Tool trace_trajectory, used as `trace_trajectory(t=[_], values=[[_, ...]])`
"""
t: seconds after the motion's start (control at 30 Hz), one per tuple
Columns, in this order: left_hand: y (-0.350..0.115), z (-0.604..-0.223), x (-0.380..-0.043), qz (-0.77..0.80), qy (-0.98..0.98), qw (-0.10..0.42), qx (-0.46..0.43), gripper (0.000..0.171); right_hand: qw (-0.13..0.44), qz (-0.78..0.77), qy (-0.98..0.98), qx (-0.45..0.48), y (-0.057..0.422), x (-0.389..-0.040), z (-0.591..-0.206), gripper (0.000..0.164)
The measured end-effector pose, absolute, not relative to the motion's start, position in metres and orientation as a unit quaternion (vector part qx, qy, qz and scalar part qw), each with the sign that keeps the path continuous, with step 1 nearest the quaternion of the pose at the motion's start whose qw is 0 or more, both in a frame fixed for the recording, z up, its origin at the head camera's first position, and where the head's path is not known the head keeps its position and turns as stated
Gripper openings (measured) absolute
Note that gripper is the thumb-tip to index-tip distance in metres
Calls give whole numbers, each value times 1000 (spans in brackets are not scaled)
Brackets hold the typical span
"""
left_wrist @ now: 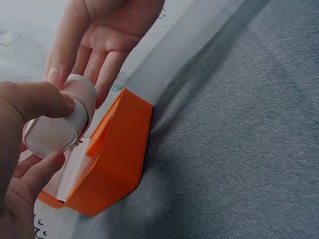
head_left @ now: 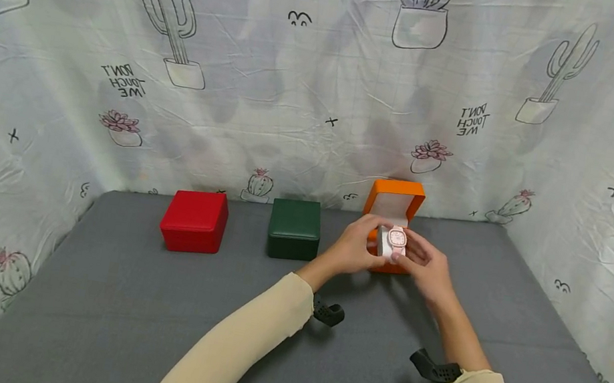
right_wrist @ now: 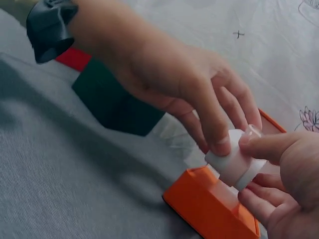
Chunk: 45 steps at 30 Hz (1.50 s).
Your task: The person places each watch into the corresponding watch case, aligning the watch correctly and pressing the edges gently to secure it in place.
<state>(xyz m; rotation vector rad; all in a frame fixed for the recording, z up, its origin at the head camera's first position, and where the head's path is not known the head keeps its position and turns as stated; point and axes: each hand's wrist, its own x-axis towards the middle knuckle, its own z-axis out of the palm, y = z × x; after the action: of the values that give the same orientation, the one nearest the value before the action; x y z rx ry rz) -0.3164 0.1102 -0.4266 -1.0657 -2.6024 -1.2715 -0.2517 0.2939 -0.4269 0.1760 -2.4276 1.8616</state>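
Observation:
A pink watch (head_left: 397, 237) with a squarish face is wrapped around a white cushion (left_wrist: 50, 135). My left hand (head_left: 357, 249) pinches the cushion from the left, its thumb over the side in the left wrist view. From the other side my right hand (head_left: 426, 268) grips the same piece, its thumb on the strap near the face. Both hands hold it up just over an open orange box (left_wrist: 117, 154), whose lid (head_left: 399, 189) stands raised behind. In the right wrist view the cushion (right_wrist: 232, 162) sits between the fingertips, above the box's pale interior. Fingers cover part of the strap.
A closed dark green box (head_left: 294, 230) stands left of the orange one, and a closed red box (head_left: 194, 221) farther left. All rest near the back edge of a grey cloth-covered table (head_left: 139, 319). A cactus-printed curtain (head_left: 301, 82) hangs behind and along both sides.

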Motion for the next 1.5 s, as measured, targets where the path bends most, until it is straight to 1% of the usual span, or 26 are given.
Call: trace_trajectory(t=[0.2,0.33,0.43,0.8,0.9,1.0,1.23,1.5], values=[[118,-426,-323,-407,-852,13,-328,60,99,577,-809,50,299,-254,-430,58],[119,-427,-325,-401,-858,0,-321,62,112,560,-819,46,302,-257,-434,58],[121,-429,-327,-392,-863,-8,-319,63,99,555,-825,41,304,-259,-436,62],[126,-432,-337,-361,-875,-22,-320,61,8,544,-838,25,309,-267,-443,79],[128,-434,-340,-346,-881,-23,-320,61,-3,532,-846,20,310,-269,-444,83],[131,-434,-342,-336,-885,-28,-321,61,-5,516,-856,19,310,-272,-447,84],[134,-429,-342,-314,-893,-43,-321,59,1,468,-884,12,314,-276,-453,77],[139,-423,-342,-286,-905,-51,-310,60,7,457,-889,9,317,-276,-454,77]])
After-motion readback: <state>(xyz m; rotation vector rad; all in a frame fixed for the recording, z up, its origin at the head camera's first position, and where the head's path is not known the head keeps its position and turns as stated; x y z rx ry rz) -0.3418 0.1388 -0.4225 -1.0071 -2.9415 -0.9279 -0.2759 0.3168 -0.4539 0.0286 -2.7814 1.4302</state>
